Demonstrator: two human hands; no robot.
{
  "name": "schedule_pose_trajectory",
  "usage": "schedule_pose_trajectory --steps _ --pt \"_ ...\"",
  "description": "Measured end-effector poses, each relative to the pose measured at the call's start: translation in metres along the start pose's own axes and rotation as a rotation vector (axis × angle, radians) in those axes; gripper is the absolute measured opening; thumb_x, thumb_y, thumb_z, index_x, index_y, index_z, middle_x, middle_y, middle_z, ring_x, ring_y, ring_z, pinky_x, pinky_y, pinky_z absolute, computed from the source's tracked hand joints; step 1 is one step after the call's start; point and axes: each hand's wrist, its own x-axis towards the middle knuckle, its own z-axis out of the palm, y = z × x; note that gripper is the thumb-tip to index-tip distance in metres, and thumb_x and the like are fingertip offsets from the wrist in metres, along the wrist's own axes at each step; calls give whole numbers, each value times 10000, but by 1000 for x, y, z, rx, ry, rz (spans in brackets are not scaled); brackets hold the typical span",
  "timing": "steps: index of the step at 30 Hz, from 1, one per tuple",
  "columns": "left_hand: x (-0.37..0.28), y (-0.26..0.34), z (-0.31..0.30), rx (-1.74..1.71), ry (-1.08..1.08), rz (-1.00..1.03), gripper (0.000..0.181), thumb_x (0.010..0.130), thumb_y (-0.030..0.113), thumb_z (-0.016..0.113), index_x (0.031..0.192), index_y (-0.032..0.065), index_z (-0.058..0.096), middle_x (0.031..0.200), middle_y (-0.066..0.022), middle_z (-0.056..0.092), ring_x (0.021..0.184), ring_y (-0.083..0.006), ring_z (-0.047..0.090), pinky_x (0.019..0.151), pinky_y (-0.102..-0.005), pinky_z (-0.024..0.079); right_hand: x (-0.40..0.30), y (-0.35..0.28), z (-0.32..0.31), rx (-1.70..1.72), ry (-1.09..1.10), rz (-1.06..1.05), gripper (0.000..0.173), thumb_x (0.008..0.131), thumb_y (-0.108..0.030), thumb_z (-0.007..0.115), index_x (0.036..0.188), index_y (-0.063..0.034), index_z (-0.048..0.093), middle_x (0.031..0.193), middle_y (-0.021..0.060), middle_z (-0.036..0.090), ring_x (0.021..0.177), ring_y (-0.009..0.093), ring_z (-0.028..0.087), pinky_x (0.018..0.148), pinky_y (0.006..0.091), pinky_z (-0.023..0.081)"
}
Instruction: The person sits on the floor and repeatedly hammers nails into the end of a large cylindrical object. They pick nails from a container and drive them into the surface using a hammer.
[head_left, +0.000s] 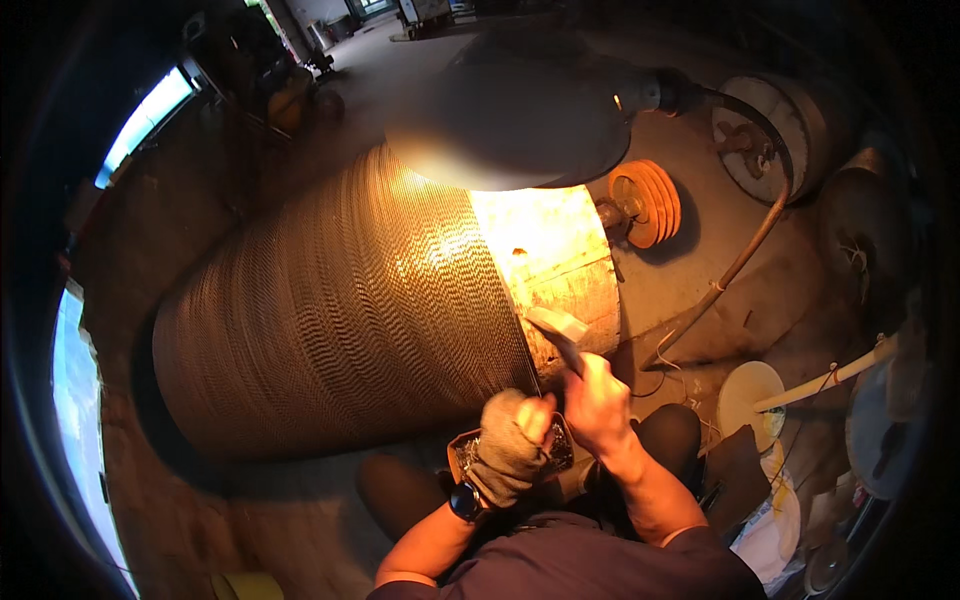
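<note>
A large drum (330, 322) wound with fine, ridged rows lies across the view, its bare right end (574, 277) lit brightly. My right hand (598, 401) is closed around the handle of a hammer (559, 326), whose head is over the edge between the rows and the bare end. My left hand (517, 442), partly covered by a cloth glove, is over a box (456, 457) of small dark pieces near the drum's lower edge. What its fingers hold, if anything, is blurred.
A dark lamp shade (517, 120) hangs over the drum, its curved stand (750, 255) at the right. An orange grooved pulley (649, 204) sits on the shaft at the drum's end. Round discs, a pale pole (825, 375) and a white sack (769, 525) lie at the right.
</note>
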Motion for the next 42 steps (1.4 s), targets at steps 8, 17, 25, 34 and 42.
schedule_pose_trajectory --steps 8,17,25,34,42 --pt "-80 6 60 178 -499 -56 169 865 195 613 965 98 708 848 -95 641 821 -312 647 700 -468 477 -26 8 -2 86 60 111 136 1001 -77 591 1091 24 600 795 208 665 648 387 671 585 424 545" --pt "-61 7 70 294 -770 -86 153 879 201 599 888 123 730 888 -93 689 819 -296 674 736 -432 497 -29 5 9 512 101 122 241 1070 -253 527 1001 -23 547 750 65 508 624 147 522 557 283 435" --pt "-72 6 74 324 -596 -160 188 915 235 601 833 115 720 771 -93 694 741 -291 681 655 -432 488 -15 -15 8 238 83 74 115 1053 -106 535 1036 6 553 678 80 577 543 180 549 510 331 445" --pt "-69 12 65 371 -613 -54 221 921 216 580 841 90 742 809 -92 720 802 -290 703 666 -421 516 -15 -4 14 125 4 75 144 1022 -107 610 1084 20 583 712 189 615 549 306 601 507 425 449" --pt "-72 11 71 285 -659 -139 140 897 179 581 890 100 695 851 -91 669 805 -292 667 693 -427 501 -4 1 21 -81 -69 111 115 1023 -118 593 1036 -7 570 770 276 617 640 465 619 541 455 487"
